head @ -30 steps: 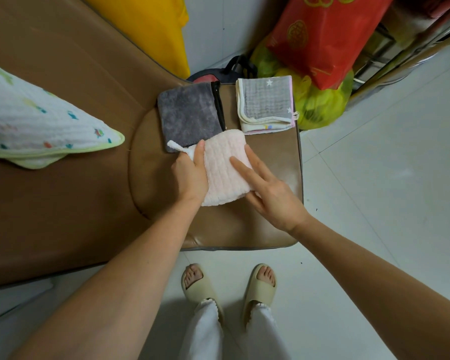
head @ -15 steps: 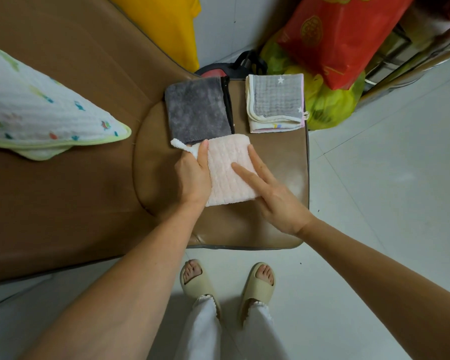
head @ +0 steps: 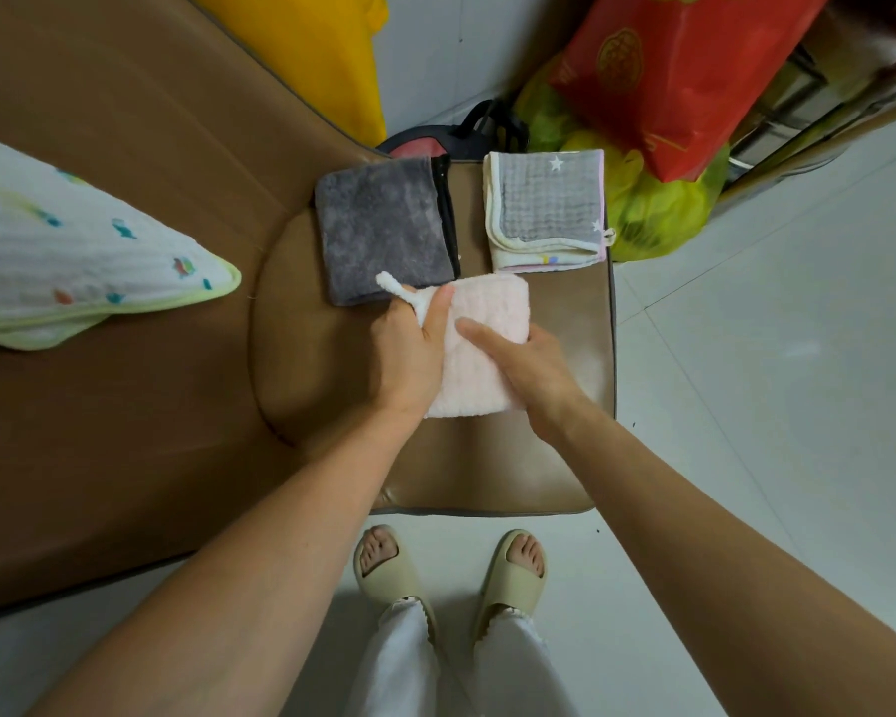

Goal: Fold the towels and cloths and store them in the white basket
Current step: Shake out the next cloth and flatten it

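A folded pink cloth [head: 487, 307] lies on the brown padded seat [head: 487, 463]. My left hand [head: 409, 349] grips its left edge, thumb on top, by the white hanging loop. My right hand [head: 531, 364] covers its right side with one digit laid across the top; the other fingers are tucked out of sight at the edge. Behind it lie a folded dark grey plush towel [head: 384, 230] and a folded grey gauze cloth with white stars [head: 544, 204]. No white basket is in view.
A white quilted cloth with coloured prints [head: 73, 261] lies on the brown couch at the left. Behind the seat stand a red bag [head: 684, 69], a yellow-green bag [head: 658, 209], a black bag [head: 466, 132] and a yellow fabric [head: 322, 54]. Pale tiled floor [head: 772, 380] is to the right.
My right hand has slid from flat fingers on the pink cloth to closing over its right edge. Both hands are nearer each other and the cloth looks narrower.
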